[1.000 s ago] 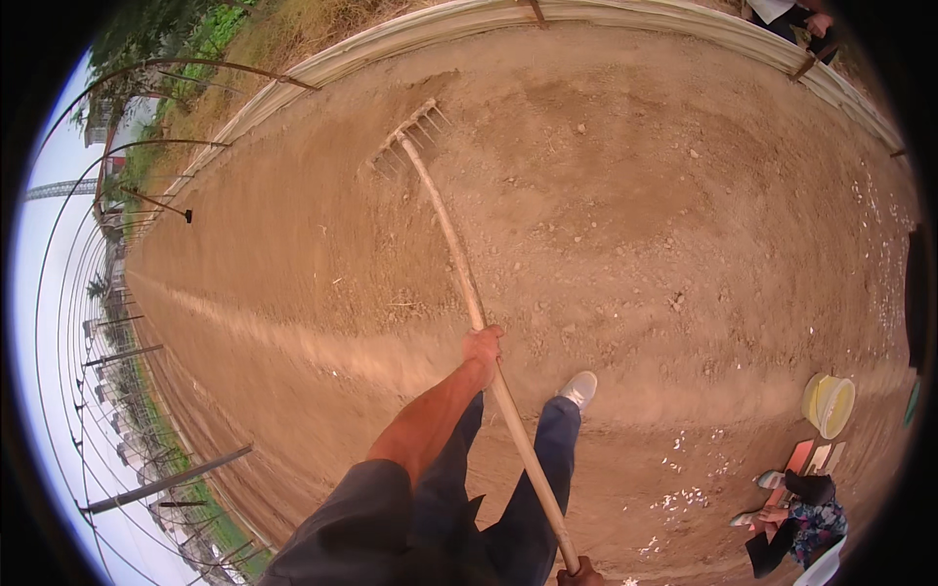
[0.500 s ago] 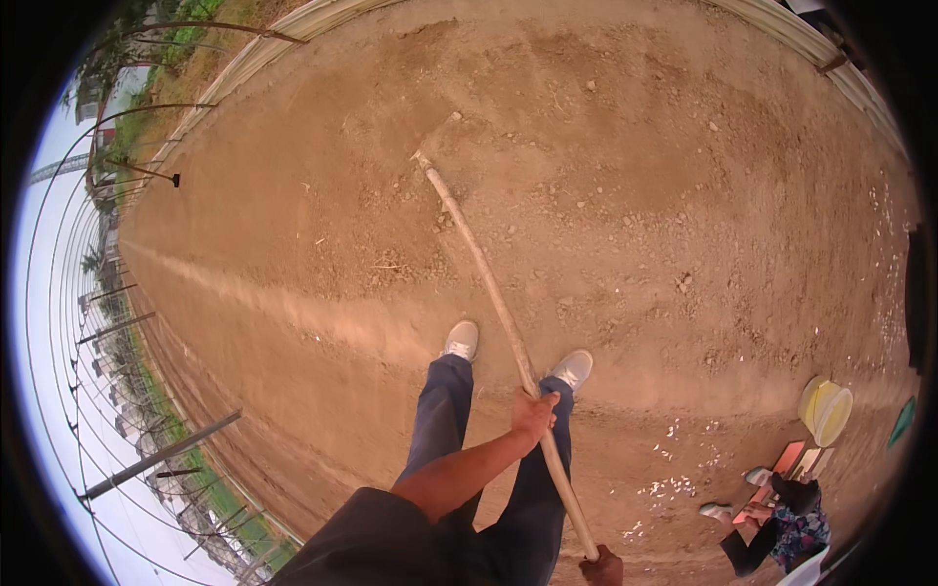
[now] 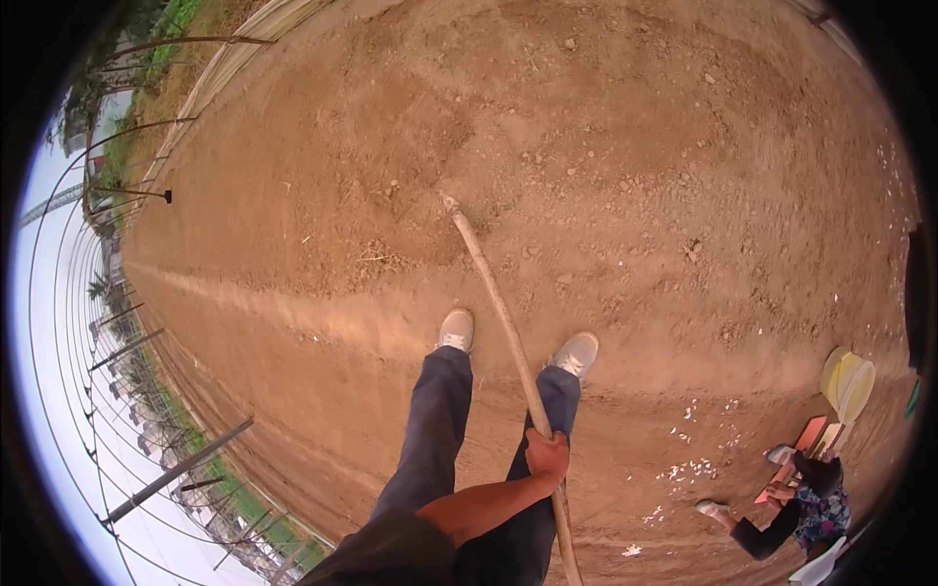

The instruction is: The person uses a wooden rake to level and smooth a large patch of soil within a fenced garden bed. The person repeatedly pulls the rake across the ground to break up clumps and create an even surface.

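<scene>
A long wooden tool handle [image 3: 500, 303], slightly bent, slants from the lower edge of the view up to the loose soil ahead of my feet. My left hand [image 3: 547, 455] is wrapped round its lower part, in front of my right leg. The handle's far end touches or hangs just over the ground; I cannot make out a tool head there. Its near end runs out of the picture at the bottom. My right hand is not in view. My two light shoes [image 3: 456, 330] stand apart on the soil, one on each side of the handle.
At the lower right a person [image 3: 821, 508] sits low beside a yellowish bucket [image 3: 848, 384] and a reddish board [image 3: 809, 433]. Small white pieces [image 3: 689, 469] lie scattered on the soil [image 3: 635, 244] nearby. Posts and wires [image 3: 181, 469] line the left side.
The handle's far end has come back toward my feet. My left hand has moved lower with it, and my right hand has passed out of view at the bottom edge.
</scene>
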`<act>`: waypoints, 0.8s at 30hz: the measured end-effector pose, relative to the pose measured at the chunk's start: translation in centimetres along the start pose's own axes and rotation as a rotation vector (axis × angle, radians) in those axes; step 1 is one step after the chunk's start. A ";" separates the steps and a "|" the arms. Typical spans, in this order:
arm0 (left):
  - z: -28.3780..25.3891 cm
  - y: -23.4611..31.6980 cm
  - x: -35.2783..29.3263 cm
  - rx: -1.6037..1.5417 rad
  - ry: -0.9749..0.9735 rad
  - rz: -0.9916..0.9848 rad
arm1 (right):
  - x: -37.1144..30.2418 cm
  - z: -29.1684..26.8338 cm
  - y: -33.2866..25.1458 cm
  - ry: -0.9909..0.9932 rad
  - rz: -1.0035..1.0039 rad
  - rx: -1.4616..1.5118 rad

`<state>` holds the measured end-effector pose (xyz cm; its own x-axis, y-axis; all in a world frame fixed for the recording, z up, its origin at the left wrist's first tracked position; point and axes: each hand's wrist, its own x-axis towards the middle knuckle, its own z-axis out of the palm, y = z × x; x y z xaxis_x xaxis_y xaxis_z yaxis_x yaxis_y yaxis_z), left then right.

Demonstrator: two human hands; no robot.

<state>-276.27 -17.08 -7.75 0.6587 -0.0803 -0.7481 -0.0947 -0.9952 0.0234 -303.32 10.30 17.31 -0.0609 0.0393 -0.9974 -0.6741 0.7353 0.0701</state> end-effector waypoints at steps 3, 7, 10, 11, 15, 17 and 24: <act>-3.1 -1.6 -4.1 0.025 -0.181 -0.159 | -5.9 5.1 2.7 0.035 0.012 0.309; -2.8 -9.7 -6.4 0.025 -0.291 -0.189 | -7.7 9.4 0.8 0.033 0.141 0.306; -3.5 -10.1 -8.0 0.045 -0.366 -0.140 | -7.1 11.8 -0.1 0.027 0.179 0.314; -3.9 -9.4 -8.1 0.051 -0.415 -0.141 | -6.9 12.7 -0.3 0.026 0.188 0.315; -4.3 -3.8 -5.6 -0.077 -0.549 -0.085 | -3.9 18.0 2.3 0.007 0.186 0.286; -1.7 -2.1 -1.0 -0.200 -0.557 0.185 | -0.9 21.5 5.8 -0.014 0.158 0.223; -1.1 21.6 6.2 -0.216 -0.631 0.479 | 7.5 2.6 -19.1 -0.001 -0.168 0.659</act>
<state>-273.43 -39.18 -11.12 0.0330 -0.5166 -0.8556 -0.0711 -0.8551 0.5136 -289.03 -1.67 8.45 0.0062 -0.1112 -0.9938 -0.0845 0.9902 -0.1113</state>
